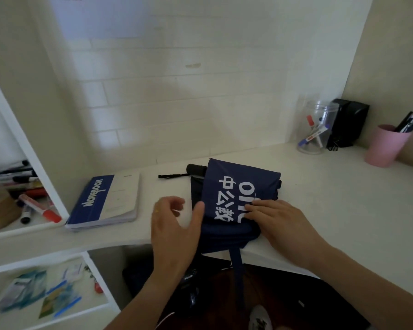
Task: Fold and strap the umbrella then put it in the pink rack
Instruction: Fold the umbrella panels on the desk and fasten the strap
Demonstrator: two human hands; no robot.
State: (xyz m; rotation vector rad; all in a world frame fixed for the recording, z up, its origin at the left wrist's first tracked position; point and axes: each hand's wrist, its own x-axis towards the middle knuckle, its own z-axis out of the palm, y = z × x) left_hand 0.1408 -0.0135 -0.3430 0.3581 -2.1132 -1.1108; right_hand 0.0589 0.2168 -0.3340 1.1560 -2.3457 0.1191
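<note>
- The umbrella (234, 201) lies collapsed on the white worktop (320, 198) near its front edge, its navy fabric in soft, flattish folds with large white printed characters on the upper panel.
- Its black cylindrical handle (196, 169) points toward the tiled wall, with a thin black wrist loop (171, 176) trailing flat to the left.
- A narrow navy strap (236, 260) hangs from the canopy over the worktop's edge.
- The right hand (277, 220) rests flat on the printed panel, fingers straight and together, pressing the cloth; its grip closes on nothing.
- The left hand (174, 225) is at the canopy's left edge, thumb against the fabric, the other fingers loosely curled and slightly blurred; its grip is wide and holds nothing.
- A pink, smooth, tapered cup (384, 146) stands far right on the worktop with dark pens in it, well apart from the umbrella.
- Beside it stand a clear plastic jar (317, 129) of markers and a black boxy object (348, 125).
- A blue-and-white notebook (105, 201) lies flat to the left, near a white shelf (22, 229) with markers.
</note>
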